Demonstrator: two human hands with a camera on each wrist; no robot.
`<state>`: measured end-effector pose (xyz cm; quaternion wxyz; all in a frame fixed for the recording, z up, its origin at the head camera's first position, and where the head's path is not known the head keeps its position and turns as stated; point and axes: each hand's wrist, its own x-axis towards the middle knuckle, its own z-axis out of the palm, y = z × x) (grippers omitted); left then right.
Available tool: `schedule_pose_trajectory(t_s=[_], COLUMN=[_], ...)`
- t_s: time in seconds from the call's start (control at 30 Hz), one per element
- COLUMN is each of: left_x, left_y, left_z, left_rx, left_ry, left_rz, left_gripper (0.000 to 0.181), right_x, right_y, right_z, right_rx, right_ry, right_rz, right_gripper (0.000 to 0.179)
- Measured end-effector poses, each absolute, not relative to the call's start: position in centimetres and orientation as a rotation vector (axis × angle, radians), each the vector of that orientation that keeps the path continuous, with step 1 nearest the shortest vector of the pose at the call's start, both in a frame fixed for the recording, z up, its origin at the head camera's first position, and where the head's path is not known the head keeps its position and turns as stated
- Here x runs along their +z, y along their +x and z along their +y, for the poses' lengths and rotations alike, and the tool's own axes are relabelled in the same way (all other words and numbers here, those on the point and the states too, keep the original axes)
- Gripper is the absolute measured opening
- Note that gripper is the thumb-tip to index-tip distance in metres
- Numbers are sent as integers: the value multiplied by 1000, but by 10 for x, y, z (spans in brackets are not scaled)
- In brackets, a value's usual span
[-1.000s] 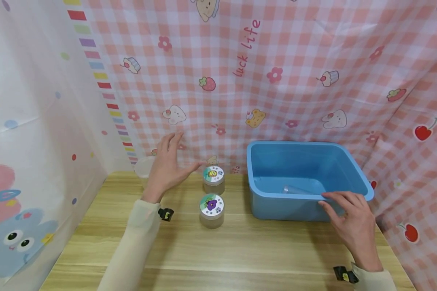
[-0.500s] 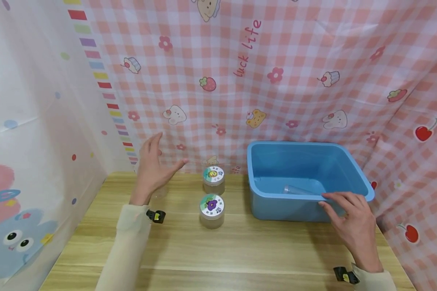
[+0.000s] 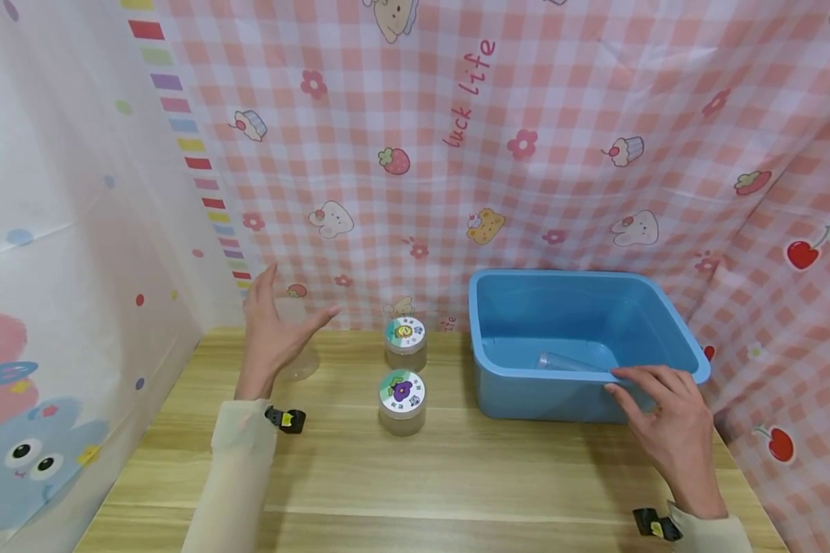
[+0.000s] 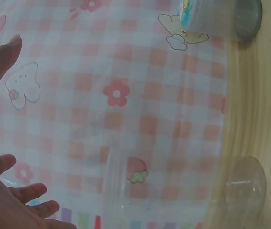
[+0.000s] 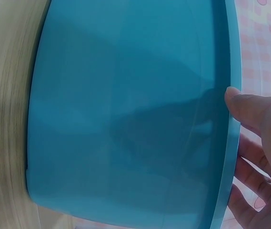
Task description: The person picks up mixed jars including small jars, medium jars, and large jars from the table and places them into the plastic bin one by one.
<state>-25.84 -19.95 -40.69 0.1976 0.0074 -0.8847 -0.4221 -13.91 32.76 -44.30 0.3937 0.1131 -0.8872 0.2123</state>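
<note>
My left hand (image 3: 271,338), fingers and thumb spread wide, is beside a clear plastic cup (image 3: 301,364) at the back left of the table, overlapping it from the left. In the left wrist view, a gap shows between the fingertips (image 4: 40,190) and the clear cup (image 4: 245,188). Over at the right, my right hand (image 3: 674,430) pinches the front rim of a blue plastic tub (image 3: 546,395). Its thumb (image 5: 240,105) lies against the outer side of the rim, with the other fingers over the edge. A clear cylindrical container (image 3: 566,361) lies inside the tub.
Two clear jars with printed lids stand mid-table: one with a yellow flower (image 3: 406,342) at the back, one with a purple picture (image 3: 402,401) in front. A pink checked cloth (image 3: 415,200) hangs behind the wooden table (image 3: 470,484).
My left hand has moved left, away from the jars and across the clear cup, which now shows to the right of the fingers. My right hand stays on the tub's rim.
</note>
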Motion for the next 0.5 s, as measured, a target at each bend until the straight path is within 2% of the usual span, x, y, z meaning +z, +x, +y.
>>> schedule_pose_trajectory(t_s=[0.5], left_x=[-436], left_y=[-258], left_z=[-220], left_rx=[-1411], left_ry=[227], left_rz=[-2351], left_gripper=[127], right_x=[-443], right_y=[-139], right_z=[327], right_rx=[541], right_ry=[277], right_rz=[-2247], right_gripper=[40])
